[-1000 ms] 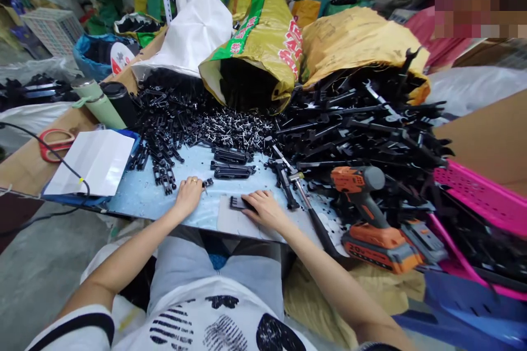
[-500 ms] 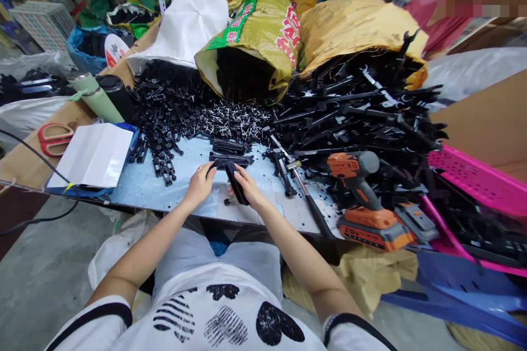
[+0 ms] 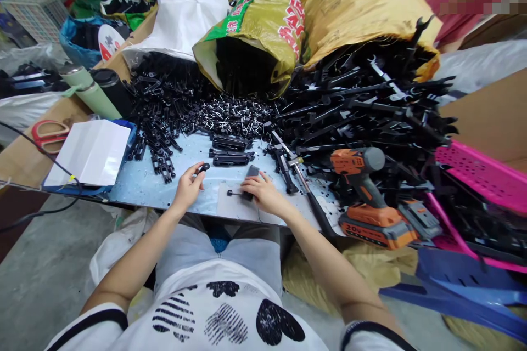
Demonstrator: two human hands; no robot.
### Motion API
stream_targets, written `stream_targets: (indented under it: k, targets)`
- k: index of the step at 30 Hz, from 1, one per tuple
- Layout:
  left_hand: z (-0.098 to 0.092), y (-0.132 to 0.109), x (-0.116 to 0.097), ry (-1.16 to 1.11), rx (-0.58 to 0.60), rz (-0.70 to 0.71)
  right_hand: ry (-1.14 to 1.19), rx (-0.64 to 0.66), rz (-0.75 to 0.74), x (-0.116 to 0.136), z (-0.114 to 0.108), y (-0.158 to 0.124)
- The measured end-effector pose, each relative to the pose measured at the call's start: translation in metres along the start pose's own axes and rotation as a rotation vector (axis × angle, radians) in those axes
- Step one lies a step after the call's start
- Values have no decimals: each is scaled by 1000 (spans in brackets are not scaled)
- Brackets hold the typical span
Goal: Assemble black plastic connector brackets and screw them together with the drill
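Note:
My left hand (image 3: 189,186) pinches a small black part with a rounded end (image 3: 205,166) above the blue tabletop. My right hand (image 3: 265,193) has its fingers curled over a dark block-shaped piece (image 3: 252,171) at the front of the table; the hand hides much of it. Just left of those fingers lies a small black pin-like piece with a thick head (image 3: 230,193). Behind the hands, long black assembled parts (image 3: 233,159) lie side by side. A hammer (image 3: 307,189) with a dark handle rests to the right of my right hand.
Small black links (image 3: 164,93), silver pins (image 3: 234,116) and black wrenches (image 3: 349,104) are heaped at the back before an open yellow-green sack (image 3: 263,16). An orange cordless drill (image 3: 366,197) stands right. White paper (image 3: 88,151) and red scissors (image 3: 50,136) lie left.
My hands have moved apart. The left has drawn back leftward with the small part; the right has turned over and lowered the dark piece to the tabletop, slightly rightward.

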State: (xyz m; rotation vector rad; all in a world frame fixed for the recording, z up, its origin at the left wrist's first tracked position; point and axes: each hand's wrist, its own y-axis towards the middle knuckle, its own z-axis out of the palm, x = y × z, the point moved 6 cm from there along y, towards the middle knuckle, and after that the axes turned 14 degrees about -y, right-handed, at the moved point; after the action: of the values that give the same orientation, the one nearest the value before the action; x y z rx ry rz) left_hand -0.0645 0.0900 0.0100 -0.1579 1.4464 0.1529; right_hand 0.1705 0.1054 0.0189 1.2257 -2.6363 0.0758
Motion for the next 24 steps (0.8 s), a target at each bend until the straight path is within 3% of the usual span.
stream_targets:
  k: [3, 5, 8, 10, 12, 14, 15, 17, 20, 24]
  targets:
    - [-3, -1, 12, -31, -29, -37, -165, -5, 148, 0, 7, -9]
    - [3, -3, 15, -44, -29, -49, -198, -35, 214, 13, 14, 0]
    - [13, -7, 15, -57, -9, -68, -128, 29, 55, 39, 23, 28]
    - [14, -10, 14, -56, -6, -71, -50, -32, 27, 35, 11, 43]
    - [11, -12, 14, -56, -15, -65, -36, -269, 243, 5, -16, 48]
    - [8, -13, 16, -55, -32, -58, -84, -475, 574, -32, -37, 36]
    - [7, -14, 17, -53, -36, -58, -107, -487, 705, -45, -38, 29]
    - [10, -14, 19, -47, -38, -61, -113, -353, 854, -60, -23, 19]
    - [25, -17, 19, -24, 8, -56, 71, -193, 812, -53, 10, 10]
    - [55, -25, 10, 14, 118, -31, 775, -232, 596, -13, 30, 11]
